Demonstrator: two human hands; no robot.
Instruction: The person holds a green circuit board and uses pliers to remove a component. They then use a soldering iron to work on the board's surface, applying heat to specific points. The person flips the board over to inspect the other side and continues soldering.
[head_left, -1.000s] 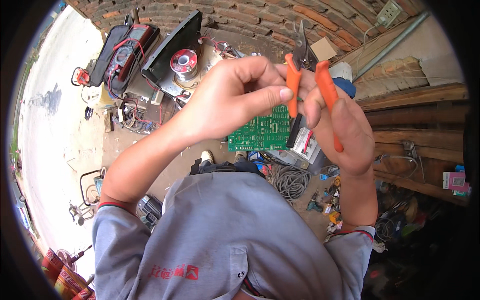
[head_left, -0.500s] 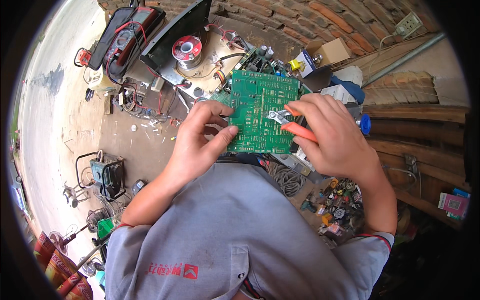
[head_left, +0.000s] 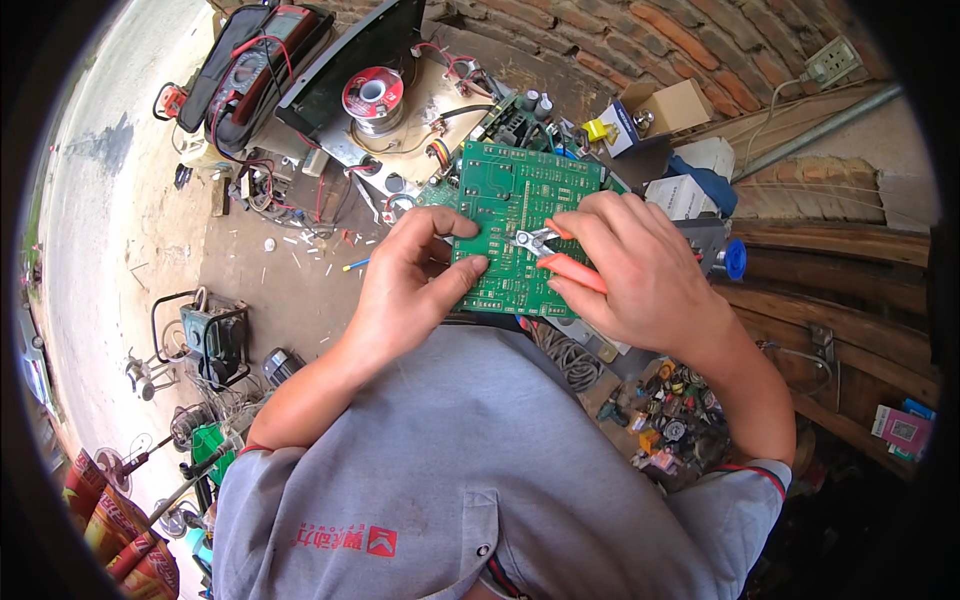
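A green circuit board (head_left: 510,190) is held up in front of my chest, its flat face covered with rows of solder points. My left hand (head_left: 415,270) grips its left edge, with thumb and index finger on the face. In my right hand (head_left: 645,265) is a pair of cutting pliers (head_left: 570,268) with orange handles. The handles are spread somewhat, and the metal jaws lie over the middle of the board. Whether the jaws touch a pin there is too small to tell.
Behind the board are a solder spool (head_left: 373,100), a dark panel (head_left: 350,65) and an open cardboard box (head_left: 675,108). A multimeter (head_left: 262,80) in its case lies at the far left. Loose parts (head_left: 668,415) pile up at lower right, beside a coiled cable (head_left: 568,358).
The pliers and my right hand have moved left across the board, bringing the jaws nearer to my left fingers. My left thumb and index finger reach slightly farther onto the board.
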